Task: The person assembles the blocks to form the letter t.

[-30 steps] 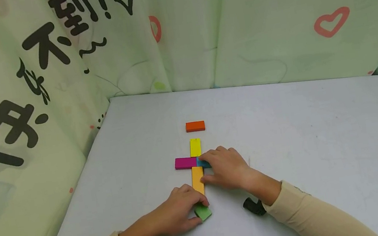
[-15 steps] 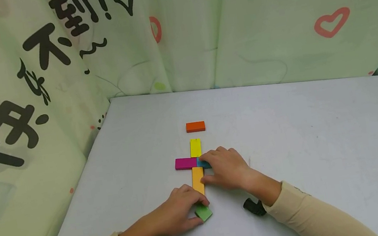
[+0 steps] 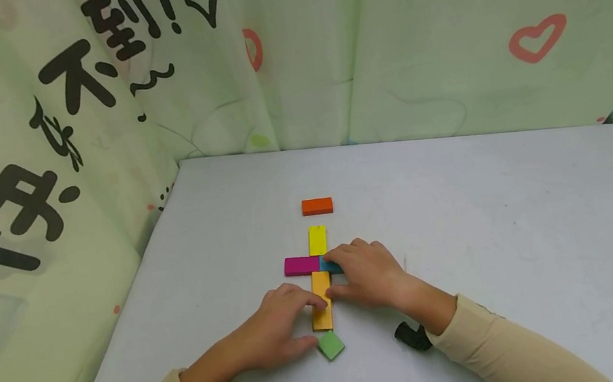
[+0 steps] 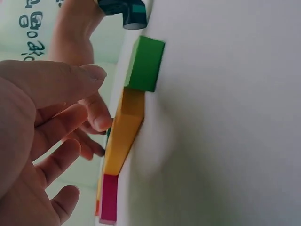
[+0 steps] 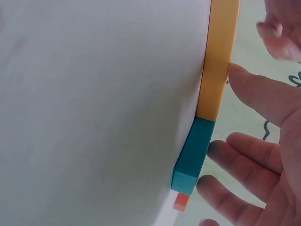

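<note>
An amber block [image 3: 322, 319] lies lengthwise on the table, with a green block [image 3: 331, 346] at its near end, turned at an angle. My left hand [image 3: 279, 327] is over the amber block's left side, its thumb near the green one; in the left wrist view its fingers are spread and hold nothing. My right hand [image 3: 369, 274] rests its fingertips on a blue block [image 3: 334, 267], which they partly hide, while its thumb touches the amber block's right edge. A magenta block [image 3: 301, 266] lies end to end with the blue one. Beyond them is a yellow block [image 3: 318, 240].
Farther back, an orange-red block [image 3: 317, 206] lies crosswise, apart from the others. Black angled fittings [image 3: 413, 337] show by both wrists. A pale green printed curtain [image 3: 413, 69] stands behind and to the left of the white table [image 3: 498, 241].
My left hand has let go of the green block and moved up and left, uncovering it and the amber block's near end. My right hand stays where it was.
</note>
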Demonstrator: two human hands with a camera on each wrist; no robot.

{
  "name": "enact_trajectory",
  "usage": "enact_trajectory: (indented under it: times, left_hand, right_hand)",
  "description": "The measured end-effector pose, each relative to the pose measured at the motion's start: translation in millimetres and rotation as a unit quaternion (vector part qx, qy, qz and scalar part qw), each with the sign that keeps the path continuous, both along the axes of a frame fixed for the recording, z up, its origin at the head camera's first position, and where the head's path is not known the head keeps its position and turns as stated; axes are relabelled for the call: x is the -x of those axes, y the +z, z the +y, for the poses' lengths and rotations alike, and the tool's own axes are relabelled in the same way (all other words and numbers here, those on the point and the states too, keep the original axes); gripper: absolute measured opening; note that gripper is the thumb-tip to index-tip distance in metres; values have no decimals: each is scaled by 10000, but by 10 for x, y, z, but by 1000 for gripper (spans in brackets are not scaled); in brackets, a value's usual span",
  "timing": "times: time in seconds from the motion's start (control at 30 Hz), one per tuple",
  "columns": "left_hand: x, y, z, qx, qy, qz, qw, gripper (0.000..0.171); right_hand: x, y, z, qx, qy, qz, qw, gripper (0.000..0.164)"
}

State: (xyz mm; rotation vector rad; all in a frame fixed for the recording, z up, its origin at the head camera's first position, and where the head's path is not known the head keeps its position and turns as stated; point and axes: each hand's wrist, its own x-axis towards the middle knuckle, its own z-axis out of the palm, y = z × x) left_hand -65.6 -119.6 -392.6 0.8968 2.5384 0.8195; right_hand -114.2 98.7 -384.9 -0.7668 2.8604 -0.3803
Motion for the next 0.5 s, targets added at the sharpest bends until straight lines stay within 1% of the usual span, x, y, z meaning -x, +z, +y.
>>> enact_trajectory:
  times: [0.13,0.2,0.27,0.37,0.5]
  left_hand:
    - [91,-2,-44,-80,187,379,9991,60]
    - [159,-7,-59,-55,317,564,9979,65]
    - [238,-18,-64,37,453,644,9969,69]
    - [360,-36,-49,172,581,612,9963,74]
    - [503,-77,-17,271,553,418,9972,78]
  right_hand:
    - [0,-10,-4,-2,-7,-16,10000,57]
    - [0,-11,-6,14,-16,-41,10000,57]
    - [0,-14,-6,20,-22,-58,10000,57]
    - [2,-16,-5,8,-21,-54,10000,57]
    - [5,-19,-5,-4,-2,-21,10000,56]
